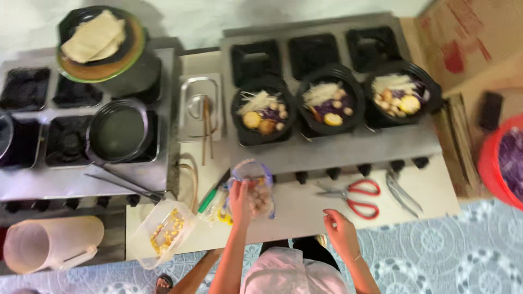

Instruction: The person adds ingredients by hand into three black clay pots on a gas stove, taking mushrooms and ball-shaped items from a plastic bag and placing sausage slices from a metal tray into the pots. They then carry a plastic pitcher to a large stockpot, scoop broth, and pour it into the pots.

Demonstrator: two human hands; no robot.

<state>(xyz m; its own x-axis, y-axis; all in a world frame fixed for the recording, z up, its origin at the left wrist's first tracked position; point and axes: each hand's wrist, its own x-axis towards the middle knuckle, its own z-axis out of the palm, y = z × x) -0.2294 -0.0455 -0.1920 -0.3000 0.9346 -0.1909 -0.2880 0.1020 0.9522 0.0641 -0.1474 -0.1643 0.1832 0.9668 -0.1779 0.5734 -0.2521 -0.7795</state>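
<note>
Clear plastic bag of pale round food balls (256, 188) sits on the counter edge, left hand (238, 202) dipped inside it. Right hand (339, 227) hovers apart to the right, fingers loosely curled, apparently empty. Three black pots (263, 111) on the steel burner unit (348, 146) look already loaded with toppings; filling seems nearly finished.

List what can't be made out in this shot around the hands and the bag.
Head view only:
- Contents of the clear bag: blurred, part covered by the left hand.
- Right hand: whether its fingers hold anything is too small to tell.
- Red bowl: cut off by the right edge.
- Clear jug: its left end is cut off.
</note>
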